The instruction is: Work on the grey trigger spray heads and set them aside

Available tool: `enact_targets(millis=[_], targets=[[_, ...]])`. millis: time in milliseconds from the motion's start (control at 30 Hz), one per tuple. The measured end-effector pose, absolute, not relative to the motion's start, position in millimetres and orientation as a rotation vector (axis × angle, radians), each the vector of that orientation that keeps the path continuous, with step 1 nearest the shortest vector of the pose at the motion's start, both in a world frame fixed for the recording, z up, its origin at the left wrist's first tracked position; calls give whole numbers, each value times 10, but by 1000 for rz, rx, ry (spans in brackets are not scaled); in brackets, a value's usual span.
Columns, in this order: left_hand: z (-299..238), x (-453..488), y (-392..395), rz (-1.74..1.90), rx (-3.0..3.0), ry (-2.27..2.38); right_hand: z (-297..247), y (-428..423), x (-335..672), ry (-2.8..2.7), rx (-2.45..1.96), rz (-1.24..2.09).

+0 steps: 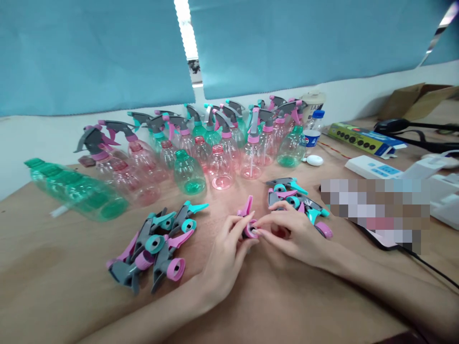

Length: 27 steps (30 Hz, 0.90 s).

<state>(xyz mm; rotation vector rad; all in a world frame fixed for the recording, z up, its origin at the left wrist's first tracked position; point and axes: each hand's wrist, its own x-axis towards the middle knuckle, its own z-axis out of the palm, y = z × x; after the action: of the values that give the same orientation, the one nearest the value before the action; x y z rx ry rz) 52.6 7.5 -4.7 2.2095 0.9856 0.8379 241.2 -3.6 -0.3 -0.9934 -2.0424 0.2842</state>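
Observation:
My left hand (225,251) and my right hand (292,234) meet at the middle of the wooden table (64,267), both pinched on one pink and grey spray trigger head (248,220). Its pink lever points up. A pile of several grey, pink and teal trigger heads (154,246) lies left of my left hand. Another pile of trigger heads (294,196) lies just behind my right hand.
Rows of clear pink and green plastic spray bottles (215,143) stand at the back, some capped with triggers. Green bottles (77,191) lie on their sides at left. A small water bottle (312,131), a boxed power strip (362,138), white devices (376,168) and cables sit at right.

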Motion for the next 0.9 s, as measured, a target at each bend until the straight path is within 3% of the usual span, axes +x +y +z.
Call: enact_targets(millis=[700, 900], targets=[[-49, 501, 80, 833, 2212, 986, -12, -86, 2431, -2070, -1118, 625], [-29, 497, 87, 857, 2217, 957, 3, -74, 2436, -2074, -1069, 545]])
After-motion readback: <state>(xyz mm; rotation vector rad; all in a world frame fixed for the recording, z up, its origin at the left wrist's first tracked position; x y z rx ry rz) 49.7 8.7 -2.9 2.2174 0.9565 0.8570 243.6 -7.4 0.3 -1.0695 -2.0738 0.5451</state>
